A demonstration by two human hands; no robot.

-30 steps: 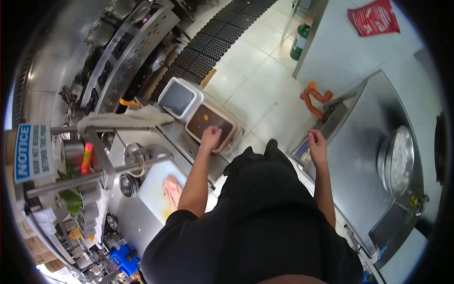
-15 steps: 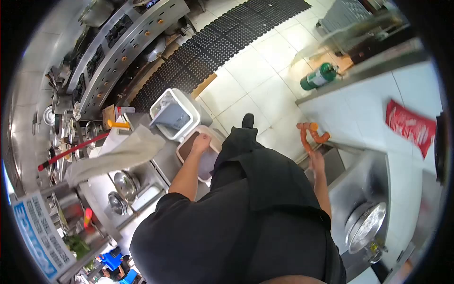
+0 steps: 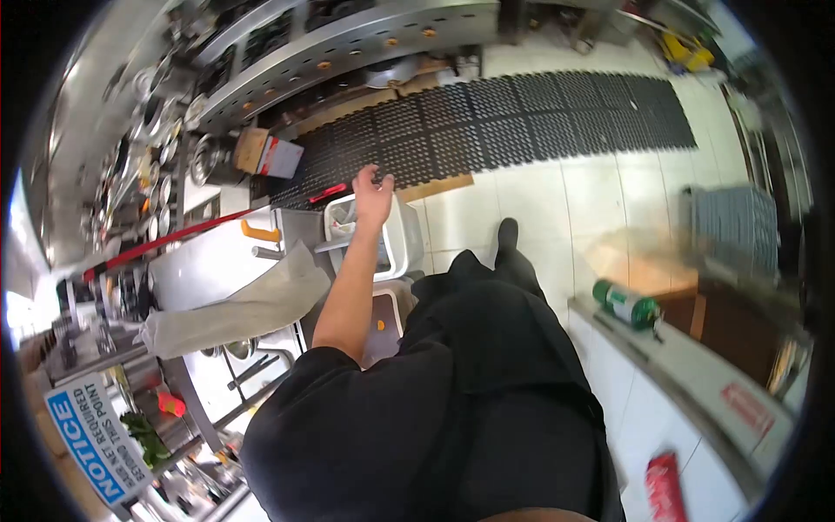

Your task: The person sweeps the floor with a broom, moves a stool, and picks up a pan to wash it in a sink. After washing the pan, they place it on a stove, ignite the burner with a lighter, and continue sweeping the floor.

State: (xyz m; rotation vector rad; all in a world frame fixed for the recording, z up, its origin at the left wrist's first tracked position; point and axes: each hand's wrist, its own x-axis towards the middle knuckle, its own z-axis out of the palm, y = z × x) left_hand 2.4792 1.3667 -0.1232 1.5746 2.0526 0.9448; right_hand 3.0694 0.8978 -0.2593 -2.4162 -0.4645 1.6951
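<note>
The person wears a black short-sleeved T-shirt (image 3: 348,435) whose sleeve ends well up the arm from the fingers, leaving the forearm bare. A long black fabric apron (image 3: 513,383) hangs down the front in soft folds over dark trousers, ending at a black shoe (image 3: 507,233). The left hand (image 3: 372,193) is ungloved.

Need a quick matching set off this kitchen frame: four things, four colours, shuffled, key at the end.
Things:
1. floor mat
2. bottle on the ledge
3. notice sign
4. long handle by the counter

Colours:
A. blue
B. red
C. black
D. green

Pairs: 1-C, 2-D, 3-A, 4-B

For reference, the left hand is raised over the white bin; the right hand is out of view.
</note>
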